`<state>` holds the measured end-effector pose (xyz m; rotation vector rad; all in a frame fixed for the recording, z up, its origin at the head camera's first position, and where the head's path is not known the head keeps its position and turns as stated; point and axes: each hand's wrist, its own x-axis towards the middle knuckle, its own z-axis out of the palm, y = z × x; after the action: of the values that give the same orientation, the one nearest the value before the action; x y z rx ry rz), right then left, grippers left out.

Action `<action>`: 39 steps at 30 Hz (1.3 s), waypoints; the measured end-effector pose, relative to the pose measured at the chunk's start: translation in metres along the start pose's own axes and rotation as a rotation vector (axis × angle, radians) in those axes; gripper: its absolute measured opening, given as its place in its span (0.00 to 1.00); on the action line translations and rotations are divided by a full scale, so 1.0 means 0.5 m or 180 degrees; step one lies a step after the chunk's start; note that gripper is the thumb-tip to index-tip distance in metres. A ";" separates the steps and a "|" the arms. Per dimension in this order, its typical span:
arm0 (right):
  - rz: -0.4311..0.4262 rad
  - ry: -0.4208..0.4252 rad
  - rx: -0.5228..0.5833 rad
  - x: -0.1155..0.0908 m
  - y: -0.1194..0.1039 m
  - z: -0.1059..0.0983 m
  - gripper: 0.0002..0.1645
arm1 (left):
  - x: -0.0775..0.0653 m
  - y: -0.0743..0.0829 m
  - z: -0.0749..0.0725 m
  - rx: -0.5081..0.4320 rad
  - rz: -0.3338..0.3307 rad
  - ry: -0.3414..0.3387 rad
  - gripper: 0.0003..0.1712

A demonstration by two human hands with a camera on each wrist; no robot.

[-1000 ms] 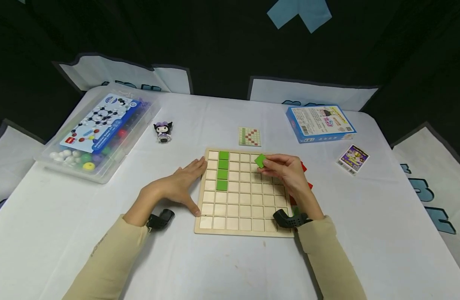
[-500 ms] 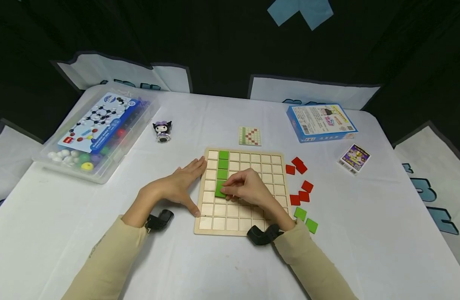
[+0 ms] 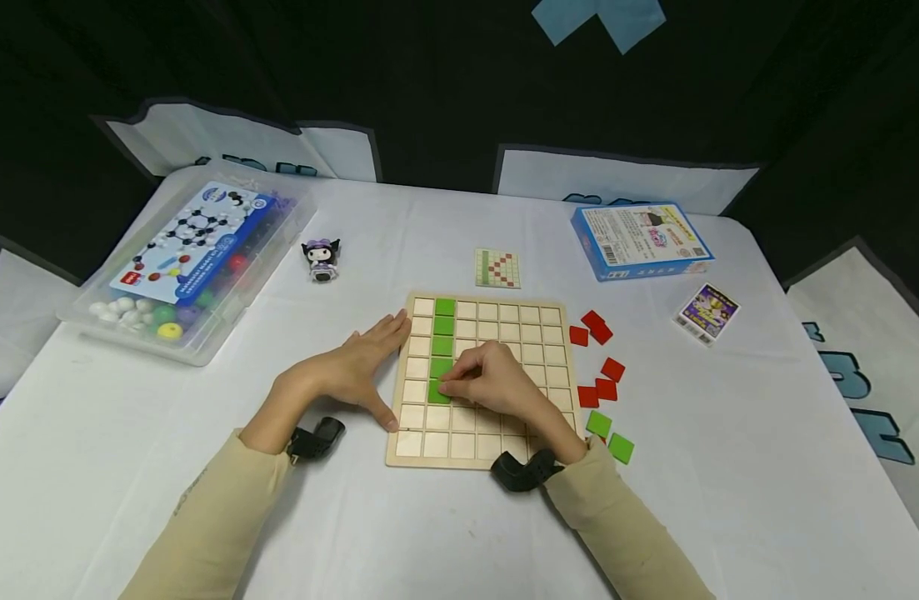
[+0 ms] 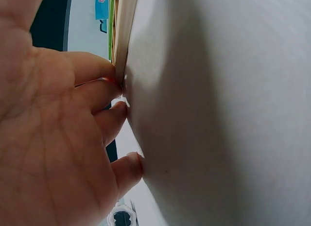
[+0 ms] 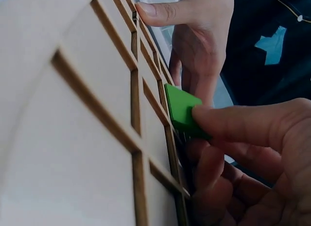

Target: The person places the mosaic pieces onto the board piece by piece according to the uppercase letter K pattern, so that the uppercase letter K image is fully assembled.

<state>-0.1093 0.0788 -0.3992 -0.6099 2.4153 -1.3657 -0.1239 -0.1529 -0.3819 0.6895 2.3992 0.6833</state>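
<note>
So, the right hand (image 3: 492, 383) has a narrow grip, pinching a green tile (image 5: 181, 107) between thumb and fingers. That tile's over the second column of a wooden grid board (image 3: 462, 446), fifth row down, right below four other green tiles (image 3: 443, 326) sitting in a straight line. From the right wrist view it's tilted rather than flat in the slot, and honestly I can't tell whether it touches the board.

The left hand (image 3: 365, 367) is wide, thumb and fingers spread along the board's left edge. In the left wrist view, a couple of fingertips (image 4: 112, 70) are right up by the wooden rim, with the others lower on the worktop (image 3: 459, 542), which has a white cloth on it.

Just right of the board there's a loose scatter of red tiles (image 3: 606, 389), then two spare green tiles (image 3: 621, 447) nearer the person, with a bit of red poking out beside them. A small pattern card (image 3: 497, 268) lies beyond the board's far edge.

Further out: a clear plastic case (image 3: 252, 287) of coloured balls and a little figurine (image 3: 322, 260) on the left, a blue box (image 3: 642, 242) and a small purple-fronted packet (image 3: 706, 314) on the right.
</note>
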 end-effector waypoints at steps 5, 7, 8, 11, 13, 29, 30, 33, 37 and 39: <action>-0.0102 0.0119 -0.0349 -0.001 -0.005 0.009 0.03 | -0.002 0.000 -0.001 0.0020 0.0007 0.0007 0.78; -0.0088 0.0174 -0.0431 -0.001 -0.007 0.012 0.02 | -0.001 0.001 -0.001 0.0030 0.0019 0.0016 0.78; -0.0077 0.0197 -0.0449 -0.002 -0.008 0.014 0.02 | -0.001 0.001 -0.001 0.0035 0.0021 0.0018 0.78; -0.0042 0.0216 -0.0458 -0.002 -0.009 0.016 0.04 | 0.001 0.000 -0.001 0.0038 0.0016 0.0014 0.78; -0.0025 0.0189 -0.0453 -0.003 -0.009 0.016 0.06 | 0.003 -0.001 -0.001 0.0027 0.0015 0.0014 0.78; 0.0091 -0.0177 -0.0425 -0.003 -0.006 0.003 0.12 | 0.002 -0.001 -0.001 0.0007 0.0025 0.0014 0.78; 0.0081 -0.0200 -0.0389 -0.003 -0.006 0.001 0.12 | 0.002 -0.001 -0.001 0.0006 0.0030 0.0013 0.78; 0.0037 -0.0279 -0.0247 -0.005 -0.003 -0.008 0.11 | 0.002 -0.002 -0.001 0.0007 0.0032 0.0019 0.78; -0.0024 -0.0420 -0.0039 -0.011 0.006 -0.027 0.08 | 0.002 -0.003 0.000 0.0010 0.0027 0.0034 0.78; -0.0023 -0.0482 0.0022 -0.016 0.012 -0.039 0.08 | 0.001 -0.003 0.001 -0.0013 0.0042 0.0052 0.78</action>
<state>-0.1124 0.0997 -0.3941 -0.6947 2.2899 -1.2812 -0.1244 -0.1537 -0.3831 0.7014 2.4095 0.7017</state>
